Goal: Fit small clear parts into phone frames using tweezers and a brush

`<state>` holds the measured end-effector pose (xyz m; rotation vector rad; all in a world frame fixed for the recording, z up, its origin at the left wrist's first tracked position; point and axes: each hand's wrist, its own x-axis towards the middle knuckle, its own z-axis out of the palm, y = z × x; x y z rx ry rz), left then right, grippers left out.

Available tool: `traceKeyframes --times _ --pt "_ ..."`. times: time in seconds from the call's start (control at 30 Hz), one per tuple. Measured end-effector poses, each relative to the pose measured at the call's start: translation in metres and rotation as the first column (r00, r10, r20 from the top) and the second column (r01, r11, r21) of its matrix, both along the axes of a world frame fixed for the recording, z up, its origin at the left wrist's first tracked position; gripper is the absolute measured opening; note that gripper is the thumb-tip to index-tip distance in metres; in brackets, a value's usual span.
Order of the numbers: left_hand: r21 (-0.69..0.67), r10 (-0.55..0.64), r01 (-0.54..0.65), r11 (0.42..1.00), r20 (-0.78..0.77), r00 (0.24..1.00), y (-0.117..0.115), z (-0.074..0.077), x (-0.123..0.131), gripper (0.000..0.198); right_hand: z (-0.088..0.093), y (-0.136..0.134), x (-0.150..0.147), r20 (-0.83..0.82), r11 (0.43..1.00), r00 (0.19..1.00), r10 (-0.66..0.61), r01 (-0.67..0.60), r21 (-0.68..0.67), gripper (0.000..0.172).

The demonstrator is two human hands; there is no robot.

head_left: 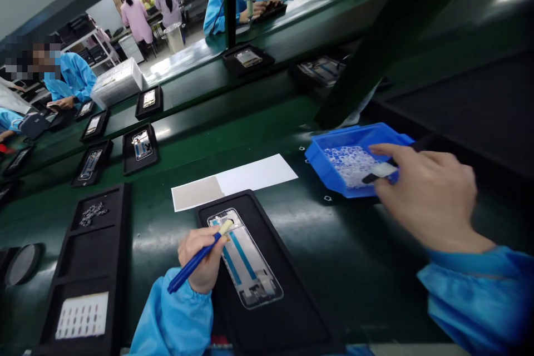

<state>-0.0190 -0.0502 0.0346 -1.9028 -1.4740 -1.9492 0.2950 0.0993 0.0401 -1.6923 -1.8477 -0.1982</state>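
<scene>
My left hand (202, 258) is closed around a blue pen-like stick (194, 264) with a pale tip. That tip is over the upper end of a phone frame (250, 261) with blue strips, lying in a black tray (287, 300). My right hand (429, 194) grips dark tweezers (371, 178) with a whitish wrap between thumb and forefinger. Their dark tip is over the near right part of a blue bin (329, 175), which holds many small clear pieces (348, 161). Whether the tweezers hold a piece cannot be made out.
A white and grey sheet (258, 175) lies behind the tray. To the left stands a black compartment tray (83, 256) with small dark parts and a white card. Several phone trays (141, 147) line the green bench. A dark post (387, 39) slants above the bin. Co-workers sit across.
</scene>
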Motion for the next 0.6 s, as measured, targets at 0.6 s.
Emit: traceKeyframes --times 0.6 --pt "-0.606 0.142 -0.010 0.795 0.170 0.975 0.016 0.012 -0.019 0.015 -0.004 -0.053 -0.147 -0.479 0.491 0.493 0.727 -0.860 -0.139 0.048"
